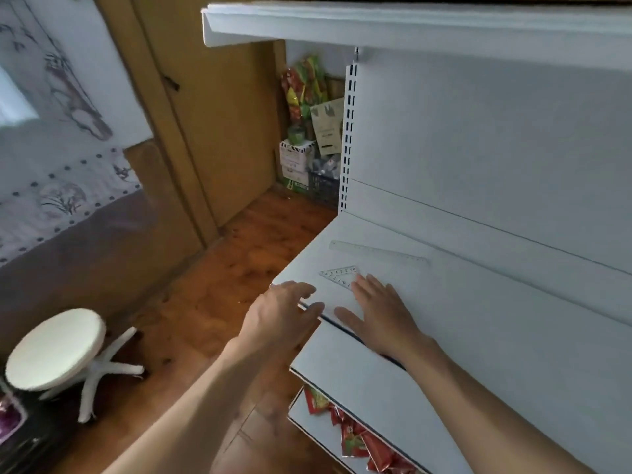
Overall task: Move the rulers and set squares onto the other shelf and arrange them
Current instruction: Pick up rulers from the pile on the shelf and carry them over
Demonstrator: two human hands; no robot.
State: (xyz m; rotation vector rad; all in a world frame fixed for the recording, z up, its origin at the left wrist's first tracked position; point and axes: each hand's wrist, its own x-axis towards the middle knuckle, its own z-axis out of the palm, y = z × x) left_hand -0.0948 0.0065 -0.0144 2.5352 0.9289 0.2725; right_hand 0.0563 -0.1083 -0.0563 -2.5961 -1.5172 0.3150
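Shelf (478, 302): ruler (378, 252) at back, set square (338, 276) nearer front. Right hand (379, 313) flat, touching set square; left hand (280, 313) relaxed, empty.

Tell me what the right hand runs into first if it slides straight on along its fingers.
The clear set square: the right hand lies flat on the white shelf with its fingertips at the square's near edge, seemingly touching it. Farther on lies the long ruler.
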